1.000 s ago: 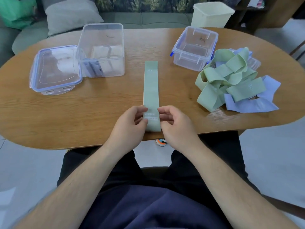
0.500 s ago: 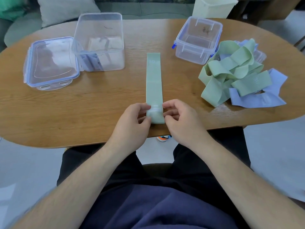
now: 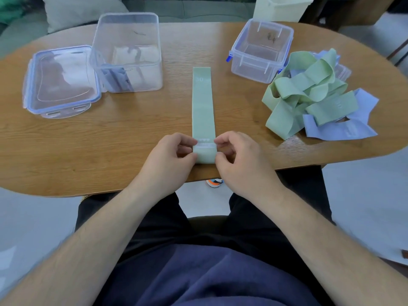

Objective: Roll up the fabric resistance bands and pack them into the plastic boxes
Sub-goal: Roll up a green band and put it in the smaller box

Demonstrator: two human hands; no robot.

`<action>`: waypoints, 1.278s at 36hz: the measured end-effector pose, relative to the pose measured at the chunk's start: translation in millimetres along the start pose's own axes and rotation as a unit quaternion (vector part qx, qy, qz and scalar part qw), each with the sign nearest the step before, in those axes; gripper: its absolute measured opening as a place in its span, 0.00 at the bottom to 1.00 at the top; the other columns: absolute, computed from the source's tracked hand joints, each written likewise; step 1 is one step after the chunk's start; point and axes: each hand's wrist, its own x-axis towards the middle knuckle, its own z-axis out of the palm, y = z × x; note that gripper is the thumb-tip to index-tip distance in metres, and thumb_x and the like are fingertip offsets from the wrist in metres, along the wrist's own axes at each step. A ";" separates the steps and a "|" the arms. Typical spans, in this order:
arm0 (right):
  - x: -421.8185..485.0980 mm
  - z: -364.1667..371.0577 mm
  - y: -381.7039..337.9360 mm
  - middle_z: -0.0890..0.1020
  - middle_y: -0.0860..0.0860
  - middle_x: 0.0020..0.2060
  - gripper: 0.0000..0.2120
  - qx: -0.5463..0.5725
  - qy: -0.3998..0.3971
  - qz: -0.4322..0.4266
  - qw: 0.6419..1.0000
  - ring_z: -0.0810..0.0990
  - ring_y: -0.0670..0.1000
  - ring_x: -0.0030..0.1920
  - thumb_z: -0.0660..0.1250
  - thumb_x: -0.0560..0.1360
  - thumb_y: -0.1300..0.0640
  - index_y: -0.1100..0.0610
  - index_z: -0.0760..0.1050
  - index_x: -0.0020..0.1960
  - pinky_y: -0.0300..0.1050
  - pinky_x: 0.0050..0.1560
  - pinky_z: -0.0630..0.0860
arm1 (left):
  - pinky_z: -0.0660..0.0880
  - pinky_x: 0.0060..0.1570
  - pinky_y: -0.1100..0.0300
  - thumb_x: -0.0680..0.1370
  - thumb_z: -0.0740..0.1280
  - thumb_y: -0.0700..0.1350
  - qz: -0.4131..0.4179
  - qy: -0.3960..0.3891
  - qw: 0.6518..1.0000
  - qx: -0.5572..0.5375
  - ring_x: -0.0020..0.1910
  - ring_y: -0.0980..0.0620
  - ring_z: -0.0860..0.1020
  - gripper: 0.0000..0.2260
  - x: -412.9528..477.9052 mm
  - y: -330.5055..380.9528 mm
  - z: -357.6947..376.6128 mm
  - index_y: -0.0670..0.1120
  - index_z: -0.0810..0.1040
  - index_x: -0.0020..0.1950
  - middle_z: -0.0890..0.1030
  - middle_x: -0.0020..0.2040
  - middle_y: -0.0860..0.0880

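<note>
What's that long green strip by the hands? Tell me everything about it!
The green band is a flat strip of soft-looking pale green fabric, lying straight on the wooden table, pointing away from the person. White print marks both ends. The left hand and right hand pinch its near end by the side edges.

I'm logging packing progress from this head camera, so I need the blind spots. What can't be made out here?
Head view only:
- How far the green band is rolled: the left hand and right hand partly cover its near end.
- What lies in the tall box: cloudy wall, glare.
- The clear plastic piece under the band pile: mostly covered.
- The cream bin: cut by the top edge.
</note>
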 end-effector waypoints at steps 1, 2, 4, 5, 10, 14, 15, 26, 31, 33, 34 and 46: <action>-0.7 -1.0 0.3 0.76 0.41 0.51 0.11 -0.005 0.001 -0.003 1.000 0.78 0.40 0.48 0.65 0.77 0.58 0.50 0.76 0.58 0.31 0.45 0.74 | 0.66 0.40 0.81 0.78 0.69 0.43 0.001 -0.001 1.000 0.004 0.49 0.65 0.77 0.10 0.0 -0.1 -1.3 0.51 0.80 0.59 0.80 0.54 0.52; -1.0 -1.9 0.5 0.76 0.41 0.49 0.10 -0.009 -0.002 -0.010 1.000 0.78 0.40 0.47 0.65 0.77 0.59 0.49 0.76 0.56 0.31 0.44 0.73 | 0.66 0.39 0.81 0.78 0.69 0.43 0.002 -0.002 1.000 0.005 0.48 0.65 0.77 0.09 0.3 -0.4 -2.4 0.51 0.80 0.58 0.81 0.53 0.52; -1.4 -3.9 0.6 0.76 0.41 0.47 0.08 -0.022 -0.025 -0.034 0.999 0.77 0.41 0.45 0.65 0.76 0.60 0.49 0.77 0.53 0.29 0.43 0.71 | 0.66 0.39 0.80 0.78 0.70 0.42 0.003 -0.009 1.000 0.008 0.45 0.63 0.78 0.07 0.5 -0.7 -4.7 0.50 0.80 0.55 0.81 0.50 0.52; -1.5 -4.7 0.3 0.75 0.42 0.46 0.08 -0.030 -0.039 -0.050 0.998 0.77 0.42 0.46 0.66 0.76 0.60 0.50 0.77 0.52 0.30 0.43 0.71 | 0.67 0.39 0.79 0.78 0.70 0.42 0.006 -0.016 1.000 0.010 0.44 0.62 0.78 0.06 0.6 -0.6 -5.7 0.50 0.80 0.54 0.82 0.48 0.52; -1.3 -8.8 1.1 0.73 0.43 0.47 0.05 -0.072 -0.068 -0.128 0.987 0.74 0.44 0.48 0.68 0.74 0.61 0.52 0.77 0.48 0.33 0.47 0.71 | 0.69 0.44 0.73 0.77 0.71 0.41 0.109 -0.012 0.991 0.083 0.46 0.58 0.75 0.05 0.0 -3.2 -9.1 0.51 0.79 0.49 0.74 0.48 0.56; 1.1 -9.7 6.3 0.75 0.43 0.46 0.05 -0.083 -0.079 -0.153 0.981 0.73 0.44 0.50 0.69 0.74 0.61 0.52 0.78 0.48 0.37 0.51 0.72 | 0.65 0.49 0.73 0.76 0.72 0.40 0.214 -0.030 0.965 0.147 0.47 0.57 0.70 0.05 -0.4 -7.4 -10.9 0.49 0.80 0.49 0.74 0.47 0.55; 1.7 -9.8 7.5 0.75 0.43 0.45 0.05 -0.083 -0.081 -0.157 0.981 0.73 0.44 0.49 0.69 0.74 0.61 0.52 0.78 0.48 0.37 0.50 0.72 | 0.65 0.50 0.73 0.76 0.72 0.40 0.231 -0.033 0.960 0.157 0.47 0.57 0.69 0.05 0.1 -8.8 -10.7 0.49 0.80 0.49 0.75 0.47 0.56; 7.8 -11.5 12.6 0.77 0.41 0.43 0.06 -0.062 -0.103 -0.159 0.980 0.75 0.44 0.48 0.70 0.75 0.60 0.50 0.78 0.47 0.41 0.50 0.74 | 0.69 0.49 0.60 0.76 0.73 0.46 0.270 -0.040 0.936 0.224 0.49 0.54 0.69 0.02 4.9 -13.6 -5.6 0.51 0.81 0.47 0.76 0.46 0.57; 9.8 -12.9 11.4 0.76 0.41 0.41 0.07 -0.072 -0.108 -0.156 0.979 0.74 0.44 0.46 0.68 0.75 0.63 0.51 0.78 0.47 0.34 0.46 0.70 | 0.68 0.49 0.61 0.78 0.71 0.43 0.281 -0.033 0.932 0.227 0.48 0.54 0.69 0.02 7.7 -14.8 -4.0 0.49 0.81 0.47 0.74 0.45 0.57; 10.0 -12.2 12.0 0.75 0.41 0.40 0.07 -0.074 -0.106 -0.151 0.980 0.73 0.43 0.45 0.67 0.75 0.62 0.51 0.78 0.48 0.32 0.46 0.69 | 0.70 0.49 0.58 0.79 0.69 0.41 0.291 -0.030 0.928 0.229 0.48 0.52 0.71 0.03 8.6 -15.7 -2.6 0.48 0.80 0.47 0.75 0.45 0.55; 10.0 -11.6 12.6 0.75 0.41 0.40 0.07 -0.074 -0.105 -0.148 0.981 0.73 0.42 0.45 0.66 0.75 0.62 0.51 0.78 0.48 0.32 0.45 0.68 | 0.72 0.49 0.56 0.79 0.68 0.40 0.296 -0.027 0.927 0.230 0.47 0.50 0.72 0.04 9.0 -16.3 -1.9 0.48 0.80 0.47 0.75 0.45 0.54; 11.1 -4.3 13.2 0.73 0.45 0.46 0.06 -0.067 -0.076 -0.135 0.986 0.72 0.41 0.44 0.65 0.79 0.62 0.55 0.79 0.52 0.31 0.42 0.69 | 0.74 0.41 0.49 0.76 0.64 0.35 0.344 0.038 0.894 0.285 0.41 0.44 0.72 0.06 12.4 -19.0 4.3 0.43 0.80 0.46 0.74 0.41 0.46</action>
